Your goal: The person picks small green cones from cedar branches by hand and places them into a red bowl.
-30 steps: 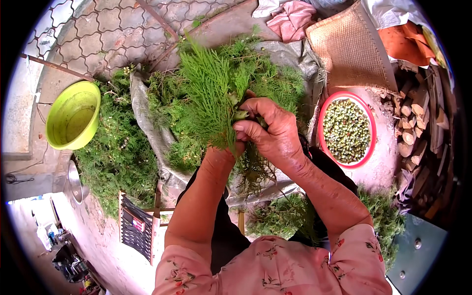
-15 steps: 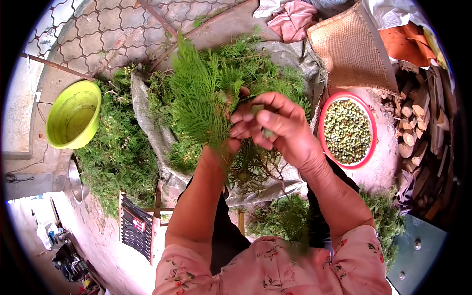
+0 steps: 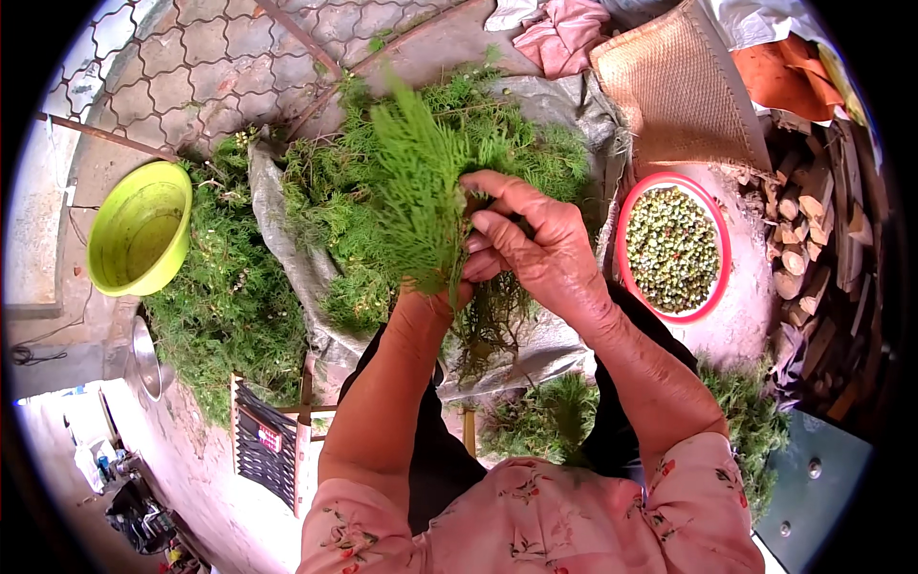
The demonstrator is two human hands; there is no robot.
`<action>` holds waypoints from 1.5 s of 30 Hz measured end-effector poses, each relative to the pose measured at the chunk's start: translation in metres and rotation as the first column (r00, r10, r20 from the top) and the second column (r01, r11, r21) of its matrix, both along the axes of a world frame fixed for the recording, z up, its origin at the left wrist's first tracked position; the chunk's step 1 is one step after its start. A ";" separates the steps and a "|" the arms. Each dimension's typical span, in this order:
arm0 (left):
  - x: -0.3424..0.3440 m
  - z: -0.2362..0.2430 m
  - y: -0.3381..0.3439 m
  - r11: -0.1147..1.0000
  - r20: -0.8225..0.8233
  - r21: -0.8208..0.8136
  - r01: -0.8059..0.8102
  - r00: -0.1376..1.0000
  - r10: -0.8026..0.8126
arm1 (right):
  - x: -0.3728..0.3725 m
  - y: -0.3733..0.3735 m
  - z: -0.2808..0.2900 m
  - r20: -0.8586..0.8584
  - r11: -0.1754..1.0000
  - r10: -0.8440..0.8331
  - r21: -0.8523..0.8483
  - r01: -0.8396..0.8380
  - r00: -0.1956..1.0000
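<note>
A leafy evergreen sprig (image 3: 416, 182) with flat, fern-like leaves stands up over the heap. My left hand (image 3: 427, 300) is closed on its lower part, and the leaves cover most of its fingers. My right hand (image 3: 555, 244) is at the sprig's right side, with thumb and bent fingers drawn together near the stem. What lies between those fingertips is hidden. Below the hands hang darker, thin twigs (image 3: 483, 330). Beneath them, a heap of cut evergreen branches (image 3: 526, 143) rests on a grey woven sheet (image 3: 296, 244).
On the right stands a red-rimmed basin (image 3: 626, 273) of small green cones. A yellow-green tub (image 3: 139, 273) sits at the left beside more branches (image 3: 229, 316). A woven mat (image 3: 679, 96), stacked firewood (image 3: 808, 230), a metal bowl (image 3: 145, 356) and a low slatted seat (image 3: 263, 440) surround me.
The sprig has shifted slightly right and stands more upright. My right hand has turned and brought its fingertips to the stem; the green pieces seen in its fingers before no longer show.
</note>
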State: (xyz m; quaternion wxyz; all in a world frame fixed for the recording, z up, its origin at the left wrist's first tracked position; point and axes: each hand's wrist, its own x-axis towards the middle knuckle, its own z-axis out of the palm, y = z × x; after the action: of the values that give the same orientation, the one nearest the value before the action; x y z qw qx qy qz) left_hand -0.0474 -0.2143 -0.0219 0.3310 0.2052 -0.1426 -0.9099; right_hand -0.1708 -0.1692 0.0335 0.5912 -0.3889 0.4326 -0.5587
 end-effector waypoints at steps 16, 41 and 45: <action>0.006 -0.016 0.007 0.994 0.175 0.009 -0.108 0.979 0.105 | -0.005 0.001 0.010 -0.317 0.998 -0.004 -0.068 -0.019 0.948; 0.007 -0.021 0.003 0.992 0.042 -0.122 0.013 0.999 -0.008 | -0.012 -0.005 -0.001 -0.433 0.980 0.037 -0.159 -0.117 0.901; 0.008 -0.020 0.002 0.987 0.010 -0.158 0.026 1.000 -0.025 | -0.012 -0.003 0.009 -0.387 0.988 0.087 -0.088 -0.131 0.918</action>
State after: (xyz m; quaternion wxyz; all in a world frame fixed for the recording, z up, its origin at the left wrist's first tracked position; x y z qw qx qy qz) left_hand -0.0397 -0.2121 -0.0417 0.3341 0.1800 -0.2182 -0.8991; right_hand -0.1832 -0.1727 0.0422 0.5033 -0.5461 0.4850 -0.4618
